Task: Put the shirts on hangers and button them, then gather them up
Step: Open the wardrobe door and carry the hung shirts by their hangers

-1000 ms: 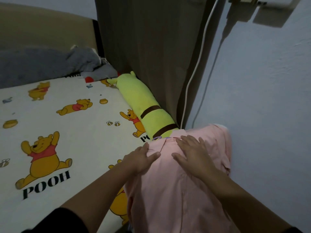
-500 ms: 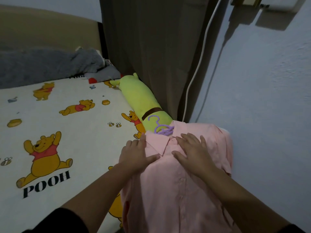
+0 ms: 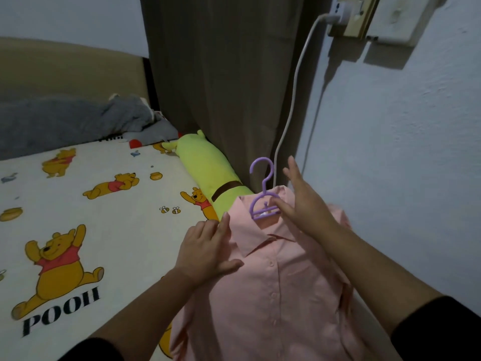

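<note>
I see my flat left hand (image 3: 205,250) pressing the smooth pink shirt (image 3: 270,295); right hand (image 3: 303,204), fingers spread, touches the curved purple plastic hanger (image 3: 263,198)

Dim, soft room light; wide-angle bending at edges, slight overall blur

Two bare forearms reach in from the bottom edge. The left hand (image 3: 205,250) and right hand (image 3: 303,201) wear no gloves, rings or watch that can be seen. Black sleeves (image 3: 440,332) are pushed up above mid-forearm, one showing at each lower corner. The fingers (image 3: 292,165) have short, plain nails.
</note>
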`<state>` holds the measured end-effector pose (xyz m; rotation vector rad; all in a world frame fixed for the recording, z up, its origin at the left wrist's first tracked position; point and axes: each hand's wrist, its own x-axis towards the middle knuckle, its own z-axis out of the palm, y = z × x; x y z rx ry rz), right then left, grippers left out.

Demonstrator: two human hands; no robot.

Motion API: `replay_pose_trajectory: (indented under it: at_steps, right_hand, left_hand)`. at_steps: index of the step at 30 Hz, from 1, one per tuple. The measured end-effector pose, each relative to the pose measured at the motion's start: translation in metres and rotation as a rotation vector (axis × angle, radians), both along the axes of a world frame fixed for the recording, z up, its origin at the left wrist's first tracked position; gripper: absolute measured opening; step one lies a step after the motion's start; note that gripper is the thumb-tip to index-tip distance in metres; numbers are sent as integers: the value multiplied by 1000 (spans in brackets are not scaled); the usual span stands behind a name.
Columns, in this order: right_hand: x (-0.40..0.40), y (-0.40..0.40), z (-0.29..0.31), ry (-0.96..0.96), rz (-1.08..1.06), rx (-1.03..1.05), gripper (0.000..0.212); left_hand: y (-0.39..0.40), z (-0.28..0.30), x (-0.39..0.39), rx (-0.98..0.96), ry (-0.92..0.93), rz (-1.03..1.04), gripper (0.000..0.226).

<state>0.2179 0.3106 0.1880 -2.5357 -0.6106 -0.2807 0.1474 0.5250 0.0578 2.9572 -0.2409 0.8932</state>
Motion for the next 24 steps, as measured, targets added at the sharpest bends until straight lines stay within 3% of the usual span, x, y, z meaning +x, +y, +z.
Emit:
replay_pose_trajectory:
  at_steps: [7,16,24]
  right_hand:
    - [-14,-7,26,33,61,45,99]
    - [-60,-67,69,-84,-117,168,95]
    - [-96,-140,74,15,-277,105,87]
  left_hand:
    - [1,24,5,79,-63,-109,100]
    - [-37,91,23,105,-210,-437,104]
    - [-103,102,13,71,-125,-786,92]
